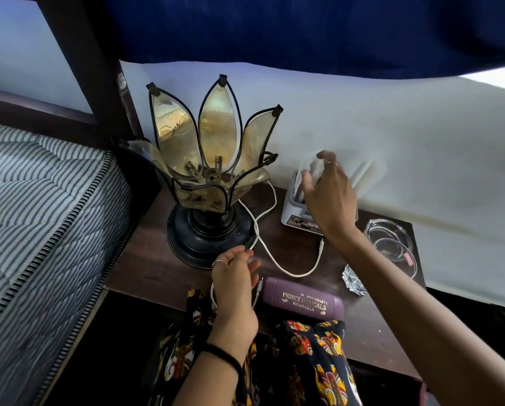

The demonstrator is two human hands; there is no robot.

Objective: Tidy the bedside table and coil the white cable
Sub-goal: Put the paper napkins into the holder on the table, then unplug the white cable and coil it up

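Thin white cable (274,260) trails rightward across the dark wooden bedside table (145,268) from the pinching left hand (233,276), nearer than the blurred right hand (326,194), seemingly spread.

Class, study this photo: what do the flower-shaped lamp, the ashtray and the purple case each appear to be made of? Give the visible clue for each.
Lamp: amber, translucent petals, likely glass or shell, in dark metal-looking frames; glossy black base, material unclear.
Ashtray: clear glass, judging by its transparency and bright rim highlights.
Purple case: matte and smooth with printed lettering, probably plastic or a leather-like covering.
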